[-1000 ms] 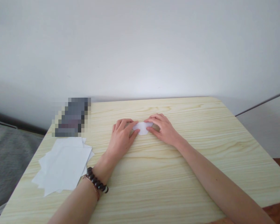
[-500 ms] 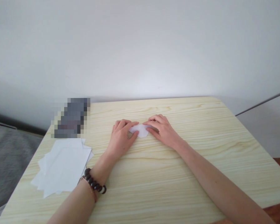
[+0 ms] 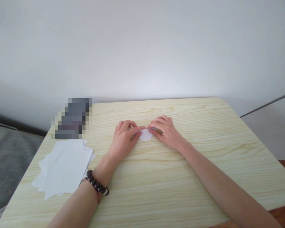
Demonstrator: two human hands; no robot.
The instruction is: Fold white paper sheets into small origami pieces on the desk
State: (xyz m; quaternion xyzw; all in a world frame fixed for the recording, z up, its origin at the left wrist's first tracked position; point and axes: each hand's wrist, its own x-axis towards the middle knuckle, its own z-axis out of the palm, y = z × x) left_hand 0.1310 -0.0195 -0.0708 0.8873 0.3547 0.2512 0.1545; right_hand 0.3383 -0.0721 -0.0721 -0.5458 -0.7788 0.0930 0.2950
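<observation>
Pale wood grain covered the counter [image 3: 161,196], which stood by a white wall [image 3: 142,47]. Near its middle, a small piece of white paper [image 3: 146,135] was pinched between thumb and fingers at both sides, by the left hand [image 3: 123,138] and the right hand [image 3: 165,132]. Loose white sheets [image 3: 65,169] lay fanned at the left, with a dark pixelated object [image 3: 72,118] just beyond. Dark beads [image 3: 95,182] circled the left wrist.

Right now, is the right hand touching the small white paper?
Touching. The head view shows the right hand with its thumb and forefinger on the right end of the small white paper, no gap between.
</observation>
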